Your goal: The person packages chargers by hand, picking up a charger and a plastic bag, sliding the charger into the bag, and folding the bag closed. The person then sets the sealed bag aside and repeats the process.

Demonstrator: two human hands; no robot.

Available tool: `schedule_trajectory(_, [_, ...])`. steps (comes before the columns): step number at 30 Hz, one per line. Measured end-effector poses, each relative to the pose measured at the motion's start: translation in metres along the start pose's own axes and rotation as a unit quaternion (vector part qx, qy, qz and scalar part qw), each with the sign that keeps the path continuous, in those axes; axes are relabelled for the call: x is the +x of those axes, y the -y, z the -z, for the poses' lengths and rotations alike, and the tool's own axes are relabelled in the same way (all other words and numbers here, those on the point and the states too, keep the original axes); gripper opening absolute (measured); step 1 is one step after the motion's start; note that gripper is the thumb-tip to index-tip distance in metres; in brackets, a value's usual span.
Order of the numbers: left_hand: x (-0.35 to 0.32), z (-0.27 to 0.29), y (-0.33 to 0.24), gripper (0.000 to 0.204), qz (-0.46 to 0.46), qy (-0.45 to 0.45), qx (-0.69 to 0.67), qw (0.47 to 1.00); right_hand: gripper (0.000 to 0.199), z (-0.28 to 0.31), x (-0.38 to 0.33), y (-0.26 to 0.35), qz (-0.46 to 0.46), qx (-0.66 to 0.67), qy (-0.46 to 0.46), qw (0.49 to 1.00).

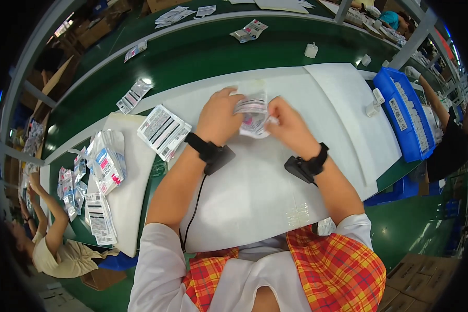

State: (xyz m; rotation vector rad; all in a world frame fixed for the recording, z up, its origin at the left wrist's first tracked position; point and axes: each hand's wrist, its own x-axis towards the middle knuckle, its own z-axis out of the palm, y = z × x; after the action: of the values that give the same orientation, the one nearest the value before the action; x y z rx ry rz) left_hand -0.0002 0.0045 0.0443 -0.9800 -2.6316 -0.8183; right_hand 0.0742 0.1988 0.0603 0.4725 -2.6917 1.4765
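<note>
Centre of frame: left hand [219,115] and right hand [290,126] both grip one small clear printed packet [253,115], fingers closed on its left and right edges, packet held just above the white foam sheet [255,192]. Left of the hands, a stack of printed packets [164,131] lies at the sheet's edge. Far left, a heap of filled packets [105,161]. Right of frame, a blue bin [400,122] with small white parts. Upper band: green conveyor belt [203,52].

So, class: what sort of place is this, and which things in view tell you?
Probably a factory packing line: a long green conveyor belt carries packets, a blue bin holds small white parts, and both hands grip a plastic packet.
</note>
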Motion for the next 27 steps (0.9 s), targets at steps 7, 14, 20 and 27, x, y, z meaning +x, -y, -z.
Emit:
schedule_trajectory(7, [-0.001, -0.012, -0.027, 0.042, 0.022, -0.017, -0.400, 0.916, 0.024, 0.035, -0.011, 0.016, -0.071, 0.513, -0.046, 0.854])
schedule_trajectory(14, [-0.003, -0.015, -0.040, 0.035, 0.186, -0.024, -0.469, 0.863, 0.032, 0.037, -0.004, -0.016, -0.190, 0.120, 0.011, 0.974])
schedule_trajectory(20, [-0.006, -0.018, -0.042, 0.038, 0.204, -0.061, -0.498, 0.841, 0.034, 0.009, 0.000, 0.008, -0.206, 0.229, -0.032, 0.951])
schedule_trajectory(27, [-0.006, -0.021, -0.038, 0.039, 0.215, -0.020, -0.560, 0.800, 0.037, -0.002, 0.000, -0.003, -0.169, 0.308, -0.103, 0.931])
